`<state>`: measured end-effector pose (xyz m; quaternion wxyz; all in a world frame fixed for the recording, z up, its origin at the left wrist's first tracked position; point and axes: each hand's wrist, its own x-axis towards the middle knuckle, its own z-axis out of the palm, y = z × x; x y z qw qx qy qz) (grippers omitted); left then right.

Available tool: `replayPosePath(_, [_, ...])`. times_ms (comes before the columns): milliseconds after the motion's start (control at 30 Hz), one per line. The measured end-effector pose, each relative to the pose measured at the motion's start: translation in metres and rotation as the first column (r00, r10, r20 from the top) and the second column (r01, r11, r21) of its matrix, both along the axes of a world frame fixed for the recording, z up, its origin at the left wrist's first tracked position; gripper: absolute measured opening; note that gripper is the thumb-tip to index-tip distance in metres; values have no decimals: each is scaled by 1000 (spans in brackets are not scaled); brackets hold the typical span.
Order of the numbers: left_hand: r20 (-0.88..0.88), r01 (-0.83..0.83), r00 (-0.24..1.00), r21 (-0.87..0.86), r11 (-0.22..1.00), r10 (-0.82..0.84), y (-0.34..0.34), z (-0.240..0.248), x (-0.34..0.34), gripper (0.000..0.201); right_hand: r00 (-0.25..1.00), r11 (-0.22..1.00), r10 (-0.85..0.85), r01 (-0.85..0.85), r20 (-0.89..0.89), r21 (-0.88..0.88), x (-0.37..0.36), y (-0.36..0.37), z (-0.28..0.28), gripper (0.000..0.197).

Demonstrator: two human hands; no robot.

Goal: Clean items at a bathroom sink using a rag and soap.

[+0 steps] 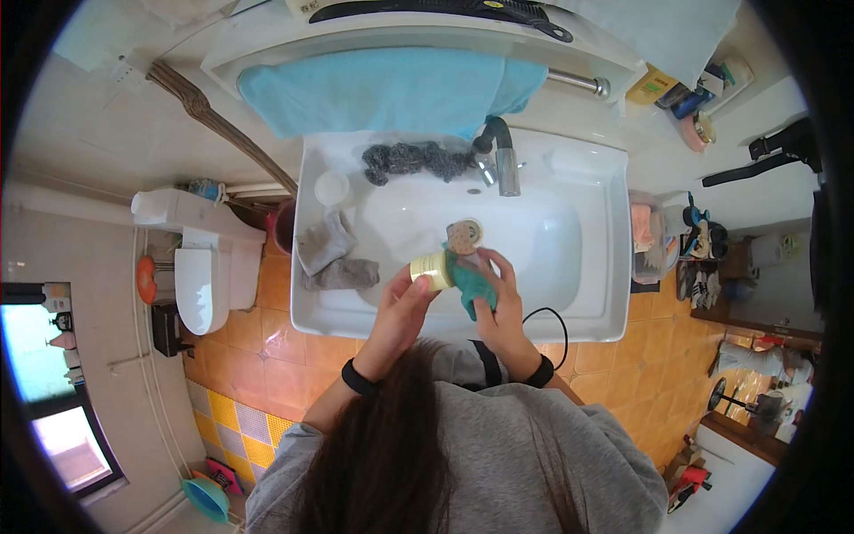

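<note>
Over the white sink (pixel 616 258), my left hand (pixel 400 311) is closed around a pale yellow jar (pixel 431 270), tilted on its side. A green cloth (pixel 475 292) is in my right hand (pixel 505 307), its fingers bent round it and pressing it to the jar's right end. Whether that end has a lid is hidden by the cloth. Just beyond the hands, a brown speckled round piece (pixel 461 237) shows by the drain; I cannot make out its kind. Grey cloths (pixel 326 244) lie in the basin's left part, left of my left hand.
A dark tap (pixel 507 169) stands at the sink's back, with a bunched dark grey cloth (pixel 414 162) left of it. A white round container (pixel 333 188) sits at the back left. Above hangs a blue towel (pixel 391 89). A toilet (pixel 200 276) stands farther left.
</note>
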<state>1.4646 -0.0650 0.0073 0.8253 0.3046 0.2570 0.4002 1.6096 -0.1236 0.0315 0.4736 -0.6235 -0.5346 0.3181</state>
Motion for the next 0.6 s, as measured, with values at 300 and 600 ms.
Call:
replayPosePath(300, [-237,115,969,155,981,-76,0,4,-9,47,923,958,-237,169,-305,-233,6,1,-22,36])
replayPosePath(600, [-297,120,951,89,989,-88,2,21,-13,60,978,987,139,-149,156,53,15,-9,6,60])
